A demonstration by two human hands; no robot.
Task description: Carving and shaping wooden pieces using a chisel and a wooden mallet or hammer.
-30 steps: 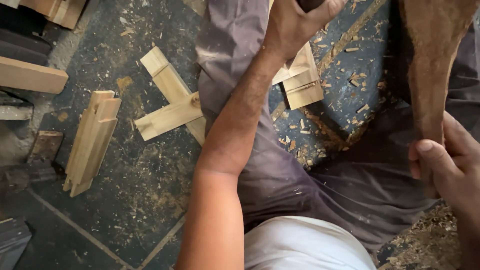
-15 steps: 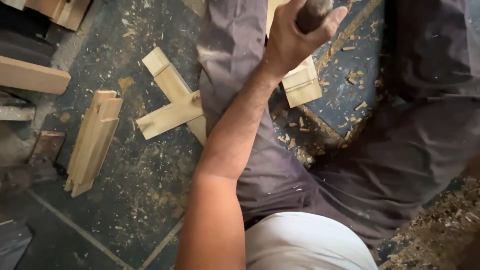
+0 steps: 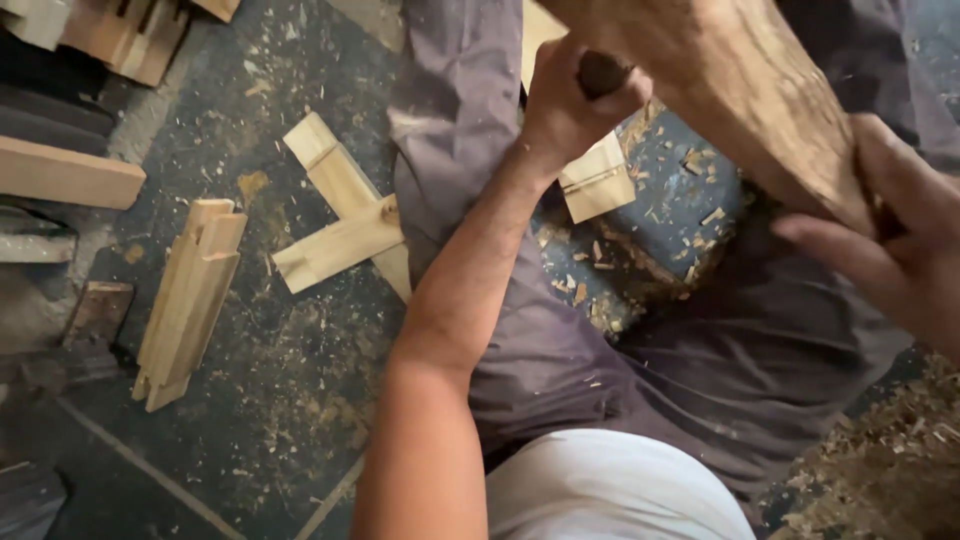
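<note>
Rough brown wooden billet (image 3: 740,110), long and coarse-grained, slants across the upper right of your view, above your lap and the dark floor. Your right hand (image 3: 890,230) wraps it from below near its lower end, fingers curled around the wood in a firm hold. Your left hand (image 3: 565,105) is clenched on a dark rounded tool handle (image 3: 603,72) right against the billet's near face; the working end is hidden, so what kind of tool it is cannot be told.

To do this well, I judge you should keep the right-hand grip below the point where the tool meets the wood, with fingers clear of its path, and brace the billet so it cannot twist.

Under your left forearm lie your grey trousers (image 3: 560,350), dusted with chips. Just beyond the left hand sits a pale notched wooden block (image 3: 598,182). Further left, two pale crossed wooden pieces (image 3: 340,225) rest on the shaving-strewn floor (image 3: 280,400), with a pale grooved wooden length (image 3: 190,300) beside them.
</note>
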